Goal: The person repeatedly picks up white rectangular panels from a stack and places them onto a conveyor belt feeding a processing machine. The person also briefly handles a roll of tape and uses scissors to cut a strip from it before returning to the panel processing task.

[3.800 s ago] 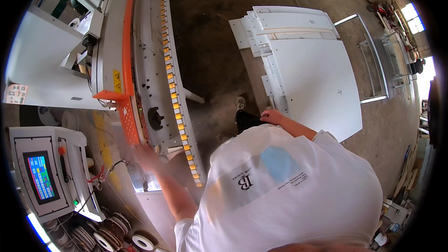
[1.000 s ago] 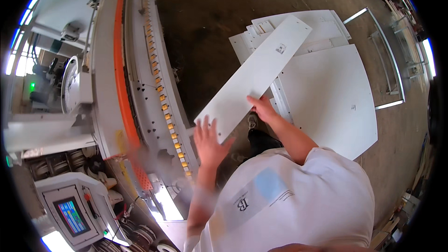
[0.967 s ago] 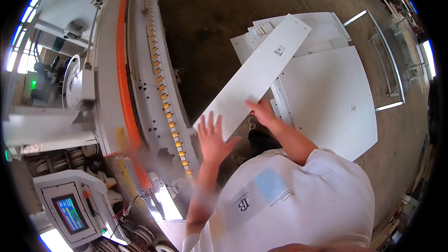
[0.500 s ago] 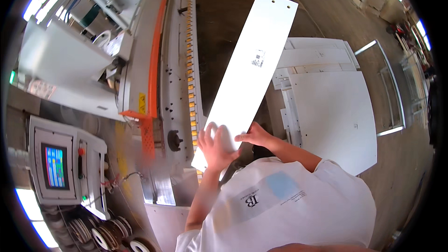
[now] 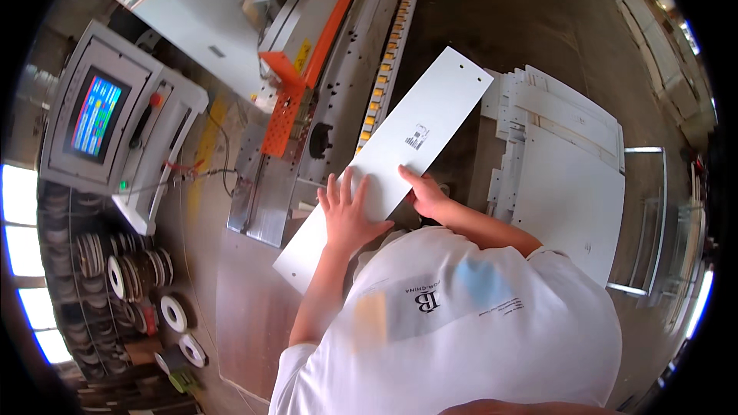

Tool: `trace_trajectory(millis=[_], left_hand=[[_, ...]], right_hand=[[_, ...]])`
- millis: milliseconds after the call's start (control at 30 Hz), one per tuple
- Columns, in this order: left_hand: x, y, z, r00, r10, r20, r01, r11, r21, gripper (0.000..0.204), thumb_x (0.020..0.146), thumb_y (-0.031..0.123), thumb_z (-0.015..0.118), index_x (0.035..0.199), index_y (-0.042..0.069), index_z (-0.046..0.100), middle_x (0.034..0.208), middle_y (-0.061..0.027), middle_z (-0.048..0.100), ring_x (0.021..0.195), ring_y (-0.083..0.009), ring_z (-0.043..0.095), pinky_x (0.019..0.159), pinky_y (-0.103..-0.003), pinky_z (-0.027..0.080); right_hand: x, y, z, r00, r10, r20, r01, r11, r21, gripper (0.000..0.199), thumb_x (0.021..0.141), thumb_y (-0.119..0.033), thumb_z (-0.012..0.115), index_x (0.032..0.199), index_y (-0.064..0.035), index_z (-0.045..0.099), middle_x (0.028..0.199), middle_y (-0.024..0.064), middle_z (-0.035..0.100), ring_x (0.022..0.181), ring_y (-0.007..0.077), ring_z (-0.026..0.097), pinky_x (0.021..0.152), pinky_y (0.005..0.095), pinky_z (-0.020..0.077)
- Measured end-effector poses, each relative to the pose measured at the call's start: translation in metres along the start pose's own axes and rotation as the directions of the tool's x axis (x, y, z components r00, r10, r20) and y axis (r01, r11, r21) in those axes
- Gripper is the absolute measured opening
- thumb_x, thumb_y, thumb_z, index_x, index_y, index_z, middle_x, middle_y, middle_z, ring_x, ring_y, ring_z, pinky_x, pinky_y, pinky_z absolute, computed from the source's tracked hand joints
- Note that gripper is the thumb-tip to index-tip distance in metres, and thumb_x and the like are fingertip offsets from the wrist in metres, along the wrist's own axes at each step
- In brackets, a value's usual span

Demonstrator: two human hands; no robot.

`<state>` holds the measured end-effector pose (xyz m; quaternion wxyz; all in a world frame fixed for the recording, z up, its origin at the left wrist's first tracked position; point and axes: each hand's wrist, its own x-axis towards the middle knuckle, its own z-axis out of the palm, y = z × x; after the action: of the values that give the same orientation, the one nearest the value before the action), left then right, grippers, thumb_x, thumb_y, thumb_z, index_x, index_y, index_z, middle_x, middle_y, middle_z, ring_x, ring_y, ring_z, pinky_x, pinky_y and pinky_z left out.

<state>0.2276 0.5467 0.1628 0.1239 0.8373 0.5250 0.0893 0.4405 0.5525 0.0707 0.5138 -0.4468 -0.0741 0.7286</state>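
long white panel point(image 5: 388, 161), flat and angled diagonally, small dark label near the middle, holes at far end, lying across the machine edge

I count one long white panel point(image 5: 392, 161) under my two hands, the left hand point(image 5: 347, 215) and the right hand point(image 5: 425, 194). Right of that panel I see one stack of white panels point(image 5: 569, 177). Left of it I count one control screen point(image 5: 96, 115) and one orange guard point(image 5: 283, 111); the tape rolls point(image 5: 131, 277) are too many to count.
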Motion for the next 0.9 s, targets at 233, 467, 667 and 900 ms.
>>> trace_trajectory(millis=[233, 467, 667, 900], left_hand=[[-0.057, -0.057, 0.028, 0.977, -0.139, -0.160, 0.113, 0.981, -0.158, 0.087, 0.052, 0.041, 0.089, 0.131, 0.018, 0.059, 0.146, -0.0118, 0.043, 0.137, -0.0429, 0.034, 0.113, -0.057, 0.028], [-0.112, -0.122, 0.030, 0.922, -0.317, -0.222, 0.298, 0.948, -0.114, 0.081, 0.053, 0.037, 0.089, 0.126, 0.019, 0.061, 0.142, -0.0091, 0.047, 0.137, -0.0378, 0.036, 0.114, -0.054, 0.028], [-0.142, -0.198, 0.045, 0.892, -0.384, -0.240, 0.390, 0.920, -0.021, 0.079, 0.053, 0.038, 0.089, 0.125, 0.020, 0.061, 0.142, -0.0069, 0.046, 0.139, -0.0374, 0.032, 0.116, -0.054, 0.025], [-0.119, -0.214, 0.064, 0.854, -0.352, -0.383, 0.419, 0.902, 0.106, 0.041, 0.081, 0.022, 0.076, 0.121, 0.016, 0.067, 0.137, -0.0064, 0.063, 0.131, -0.0307, 0.055, 0.107, -0.042, 0.045]], right_hand=[[0.012, 0.025, 0.018, 0.886, 0.371, 0.277, -0.231, 0.873, -0.430, 0.047, 0.097, -0.042, 0.067, 0.128, -0.0075, 0.060, 0.121, 0.0063, 0.066, 0.104, 0.0196, 0.068, 0.081, 0.0349, 0.0587], [0.011, 0.011, 0.004, 0.911, 0.337, 0.238, -0.138, 0.792, -0.595, 0.056, 0.100, -0.044, 0.062, 0.139, -0.0054, 0.052, 0.128, 0.0089, 0.064, 0.104, 0.0178, 0.066, 0.086, 0.0329, 0.0554], [0.017, 0.000, -0.037, 0.968, 0.219, 0.121, -0.105, 0.794, -0.599, 0.055, 0.099, -0.043, 0.062, 0.140, -0.0074, 0.052, 0.125, 0.0074, 0.066, 0.102, 0.0171, 0.066, 0.086, 0.0333, 0.0545], [0.030, 0.009, -0.095, 0.983, 0.179, -0.026, -0.144, 0.688, -0.711, 0.049, 0.098, -0.043, 0.064, 0.134, -0.0096, 0.058, 0.119, 0.0067, 0.068, 0.098, 0.0167, 0.067, 0.079, 0.0324, 0.0549]])
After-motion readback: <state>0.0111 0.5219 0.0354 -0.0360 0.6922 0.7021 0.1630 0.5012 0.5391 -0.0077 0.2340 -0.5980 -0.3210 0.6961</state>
